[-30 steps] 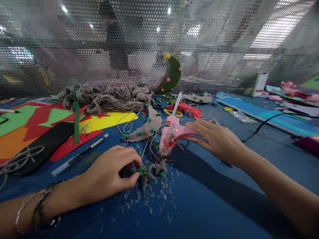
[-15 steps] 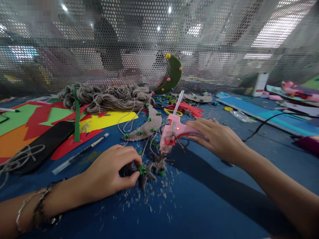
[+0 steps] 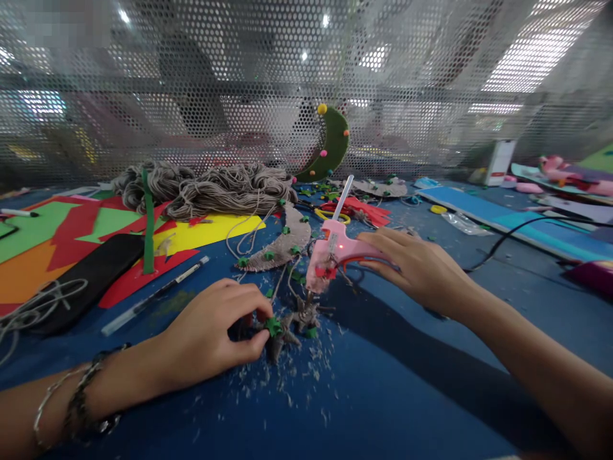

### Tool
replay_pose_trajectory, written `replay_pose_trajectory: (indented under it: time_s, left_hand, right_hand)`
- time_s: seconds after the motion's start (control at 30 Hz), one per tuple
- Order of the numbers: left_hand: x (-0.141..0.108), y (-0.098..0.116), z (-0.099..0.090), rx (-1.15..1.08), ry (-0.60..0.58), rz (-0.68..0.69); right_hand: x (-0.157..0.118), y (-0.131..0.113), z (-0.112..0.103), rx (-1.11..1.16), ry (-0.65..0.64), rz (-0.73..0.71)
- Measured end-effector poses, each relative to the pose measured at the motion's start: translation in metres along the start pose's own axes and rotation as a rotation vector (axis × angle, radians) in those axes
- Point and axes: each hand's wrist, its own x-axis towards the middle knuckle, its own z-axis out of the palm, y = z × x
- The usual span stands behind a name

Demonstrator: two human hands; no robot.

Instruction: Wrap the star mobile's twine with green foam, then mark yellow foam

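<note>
My right hand [image 3: 407,262] is wrapped round the handle of a pink hot glue gun [image 3: 330,249], its light lit and a clear glue stick [image 3: 343,198] jutting from the back. The gun's nozzle points down at a grey felt star [image 3: 306,313], touching it or just above. Between thumb and forefinger, my left hand [image 3: 225,326] pinches a small green star [image 3: 273,327] beside another grey star [image 3: 287,338] on the table. Behind them lies a grey felt crescent [image 3: 282,246] dotted with green stars, with cords around it.
Grey cord bundles [image 3: 215,188] lie behind, near a perforated metal screen [image 3: 268,83]. A green crescent [image 3: 338,137] with pompoms leans there. Coloured sheets [image 3: 71,223], a black case [image 3: 105,275] and a pen [image 3: 158,295] are left; a black cable [image 3: 507,236] runs right. Fluff litters the blue table [image 3: 383,409].
Both hands hold nearly the same pose. The glue gun has shifted very slightly left, its nozzle still at the grey star.
</note>
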Motion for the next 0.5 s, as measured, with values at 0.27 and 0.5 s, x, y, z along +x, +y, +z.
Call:
replay_pose_trajectory:
  time_s: [0.27,0.5]
  left_hand:
    - [0.0004,0.0046,-0.0010,-0.059,-0.019,-0.069]
    - [0.0018,0.0028,0.0000,0.033,-0.081,-0.071]
  right_hand:
    - [-0.0011,0.0006,0.0016,0.007,-0.013,0.006]
    - [-0.0022,0.0000,0.0018,0.015,-0.026,0.018]
